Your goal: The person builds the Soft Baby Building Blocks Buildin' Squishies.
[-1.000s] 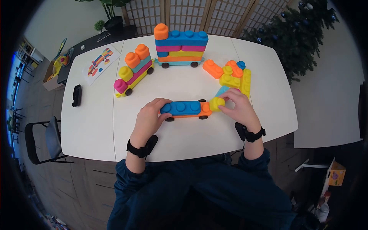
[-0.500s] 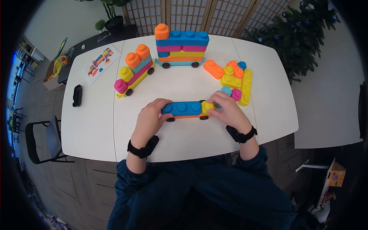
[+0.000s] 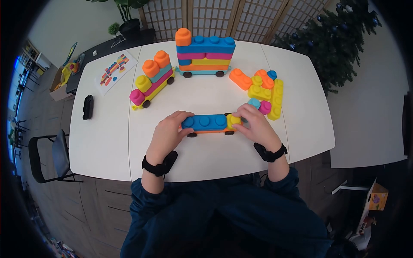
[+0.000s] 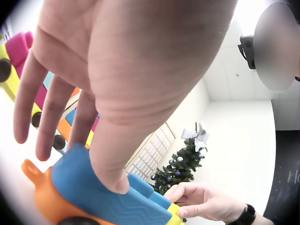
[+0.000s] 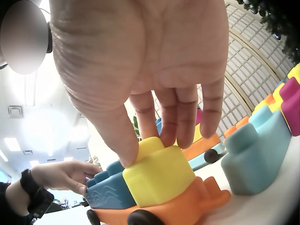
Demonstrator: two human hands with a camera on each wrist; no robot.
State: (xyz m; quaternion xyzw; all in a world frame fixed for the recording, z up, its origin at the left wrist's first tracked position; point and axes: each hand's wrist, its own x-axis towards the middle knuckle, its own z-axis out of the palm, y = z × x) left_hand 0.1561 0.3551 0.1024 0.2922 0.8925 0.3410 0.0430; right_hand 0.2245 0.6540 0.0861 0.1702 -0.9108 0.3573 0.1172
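The right hand [image 3: 259,125] pinches a squarish, single-studded yellow block, apparently of moulded plastic [image 3: 233,121], between thumb and fingers at its upper part. Under that grip, the block sits on the right end of a low orange wheeled base [image 5: 180,206]. The left hand [image 3: 167,132] grips the left end of a long blue block with raised round studs [image 3: 204,122], its thumb on the near side and its fingers over the far side; this block lies on the same base, between the hands.

The blocks look light and fairly stiff, with smooth, matte, rounded faces that should hardly slip and are unlikely to break. The yellow one is best taken by opposite sides just below the stud. The base has black wheels [image 5: 146,218], so it could probably roll; the left hand's hold seems well placed to steady it.

Just beyond the right hand lie a light-blue studded block [image 5: 253,164] and a small magenta block [image 3: 265,107]. Farther out, past both hands, a tall, multicoloured wheeled stack [image 3: 204,56] stands upright on the white table [image 3: 206,159].
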